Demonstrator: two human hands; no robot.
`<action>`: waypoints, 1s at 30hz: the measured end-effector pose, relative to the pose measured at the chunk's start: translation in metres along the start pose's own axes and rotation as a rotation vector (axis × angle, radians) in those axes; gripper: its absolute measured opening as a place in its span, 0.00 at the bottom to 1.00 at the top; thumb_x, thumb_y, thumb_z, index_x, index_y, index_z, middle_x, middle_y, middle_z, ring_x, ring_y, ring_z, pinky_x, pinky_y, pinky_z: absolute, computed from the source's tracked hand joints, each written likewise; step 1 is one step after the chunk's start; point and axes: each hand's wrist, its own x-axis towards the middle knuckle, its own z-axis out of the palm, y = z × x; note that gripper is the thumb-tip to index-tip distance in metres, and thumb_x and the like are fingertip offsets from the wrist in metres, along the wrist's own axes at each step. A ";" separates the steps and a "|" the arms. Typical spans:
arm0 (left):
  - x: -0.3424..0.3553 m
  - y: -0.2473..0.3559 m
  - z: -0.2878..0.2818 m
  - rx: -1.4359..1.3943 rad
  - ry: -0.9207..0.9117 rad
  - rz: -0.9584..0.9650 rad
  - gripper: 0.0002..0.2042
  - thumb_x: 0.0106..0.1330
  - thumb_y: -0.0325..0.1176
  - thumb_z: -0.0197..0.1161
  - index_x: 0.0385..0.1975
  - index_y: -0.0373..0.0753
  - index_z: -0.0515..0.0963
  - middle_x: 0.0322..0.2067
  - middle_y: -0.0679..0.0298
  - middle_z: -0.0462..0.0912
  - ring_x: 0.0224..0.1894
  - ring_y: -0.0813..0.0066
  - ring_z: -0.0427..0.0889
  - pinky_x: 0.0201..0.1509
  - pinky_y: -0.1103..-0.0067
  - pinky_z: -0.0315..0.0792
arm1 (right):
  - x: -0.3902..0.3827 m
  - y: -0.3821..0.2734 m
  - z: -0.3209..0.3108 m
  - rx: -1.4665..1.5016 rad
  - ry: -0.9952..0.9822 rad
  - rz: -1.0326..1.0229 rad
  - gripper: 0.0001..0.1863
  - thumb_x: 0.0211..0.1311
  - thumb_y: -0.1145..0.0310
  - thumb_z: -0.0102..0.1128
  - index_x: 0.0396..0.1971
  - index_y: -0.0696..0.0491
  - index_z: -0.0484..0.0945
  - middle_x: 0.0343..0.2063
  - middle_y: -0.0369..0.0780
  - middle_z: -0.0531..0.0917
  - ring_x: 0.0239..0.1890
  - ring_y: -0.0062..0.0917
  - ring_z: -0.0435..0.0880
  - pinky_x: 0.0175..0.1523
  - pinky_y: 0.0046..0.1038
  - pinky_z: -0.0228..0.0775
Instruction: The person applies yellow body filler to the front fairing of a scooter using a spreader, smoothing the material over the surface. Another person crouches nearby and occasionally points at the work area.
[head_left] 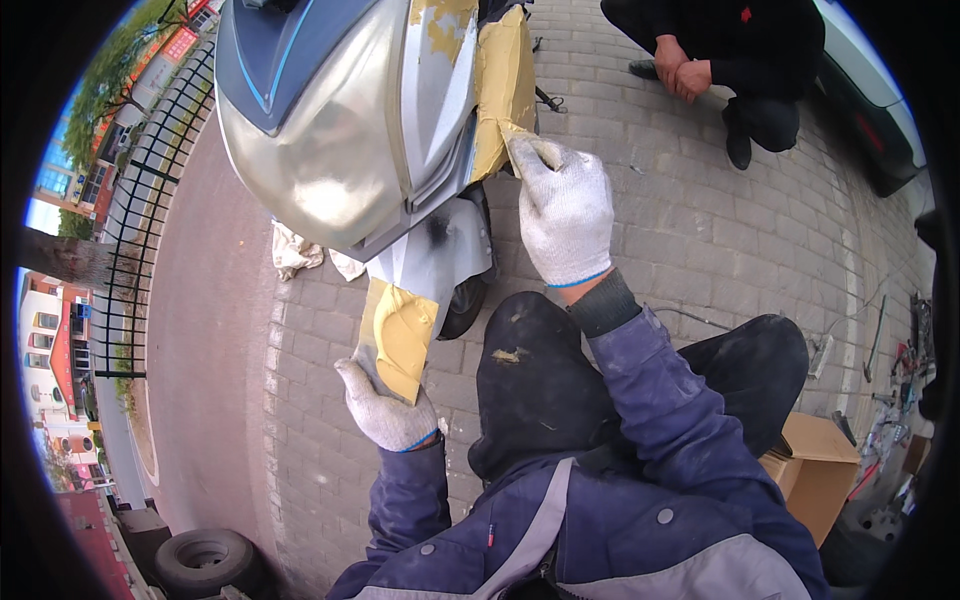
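In front of me stands a scooter (320,150) with a large headlight and blue and silver front panels. Thick yellow putty (503,85) coats its right side panel. My right hand (567,205), in a white knit glove, pinches a small putty-smeared spreader (512,150) against the lower end of that coat; the fingers partly cover it. Lower left, my left hand (393,412), gloved likewise, grips the near end of a flat putty board (372,362) with a mound of yellow putty on it. The board is below the scooter's grey front mudguard (440,245).
A person in dark clothes (760,60) crouches at the upper right, hands together, beside a white car (865,60). An open cardboard box (815,470) and scattered tools lie at my right. White cloths (295,250) are by the scooter. Lower left lies a tyre (205,560); a black fence (150,190) runs beyond.
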 end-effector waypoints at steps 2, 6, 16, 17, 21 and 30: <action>-0.001 0.000 0.002 0.020 0.019 0.000 0.30 0.89 0.54 0.43 0.69 0.31 0.72 0.63 0.55 0.82 0.61 0.63 0.86 0.63 0.66 0.80 | -0.001 -0.006 -0.002 0.029 -0.020 -0.027 0.27 0.53 0.80 0.67 0.57 0.52 0.88 0.50 0.43 0.89 0.47 0.43 0.86 0.53 0.40 0.78; -0.003 0.002 0.005 -0.006 -0.014 -0.024 0.30 0.89 0.54 0.42 0.68 0.30 0.72 0.62 0.55 0.82 0.61 0.63 0.85 0.65 0.68 0.79 | -0.018 -0.024 -0.006 0.070 -0.110 -0.047 0.27 0.52 0.78 0.68 0.56 0.52 0.88 0.52 0.42 0.88 0.49 0.44 0.87 0.54 0.42 0.79; 0.002 0.000 0.003 -0.007 -0.015 -0.038 0.28 0.89 0.54 0.45 0.70 0.35 0.72 0.64 0.58 0.81 0.62 0.63 0.85 0.64 0.65 0.80 | -0.002 0.002 -0.011 0.017 0.031 0.003 0.28 0.53 0.82 0.68 0.58 0.50 0.88 0.51 0.40 0.90 0.48 0.42 0.86 0.56 0.41 0.77; 0.002 -0.001 0.003 -0.008 -0.002 -0.040 0.28 0.89 0.54 0.46 0.70 0.35 0.72 0.64 0.58 0.81 0.62 0.63 0.85 0.64 0.65 0.80 | 0.003 0.007 -0.008 -0.032 0.030 -0.005 0.28 0.54 0.80 0.67 0.58 0.50 0.87 0.51 0.40 0.89 0.49 0.42 0.86 0.56 0.41 0.77; 0.001 -0.003 0.007 -0.048 -0.088 -0.052 0.28 0.89 0.54 0.46 0.70 0.35 0.72 0.64 0.59 0.81 0.63 0.63 0.84 0.64 0.65 0.79 | -0.002 -0.003 -0.002 0.002 -0.059 -0.041 0.25 0.56 0.77 0.68 0.57 0.50 0.87 0.50 0.39 0.88 0.50 0.42 0.86 0.56 0.42 0.77; 0.006 -0.003 0.004 -0.032 0.074 -0.072 0.28 0.88 0.55 0.46 0.71 0.38 0.72 0.63 0.61 0.82 0.60 0.64 0.84 0.61 0.66 0.79 | -0.023 0.002 0.003 0.286 0.120 0.301 0.17 0.70 0.74 0.71 0.58 0.51 0.89 0.49 0.44 0.91 0.50 0.40 0.88 0.58 0.36 0.81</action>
